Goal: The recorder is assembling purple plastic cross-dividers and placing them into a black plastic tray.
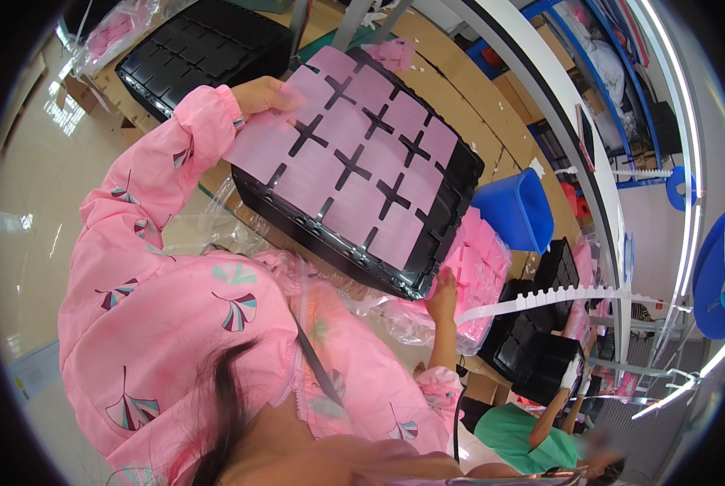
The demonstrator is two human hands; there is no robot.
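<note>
A pink sheet (340, 174) with cross-shaped cutouts lies over the top of a black plastic tray (458, 166), whose dark ribs show through the openings. Its far-left part overhangs the tray's edge. My left hand (267, 99) is closed on that overhanging edge, thumb and fingers pinching it. At the tray's near right corner is my right hand (442, 298), fingers drawn together and close to both the tray and a stack of pink cut pieces (480, 263). What those fingers hold is partly hidden.
Another black tray (204, 57) stands at the far left. A blue bin (516, 212) is right of the pink stack. A white toothed strip (532, 303) crosses near more black trays (512, 340). A person in a green top (524, 437) works at lower right.
</note>
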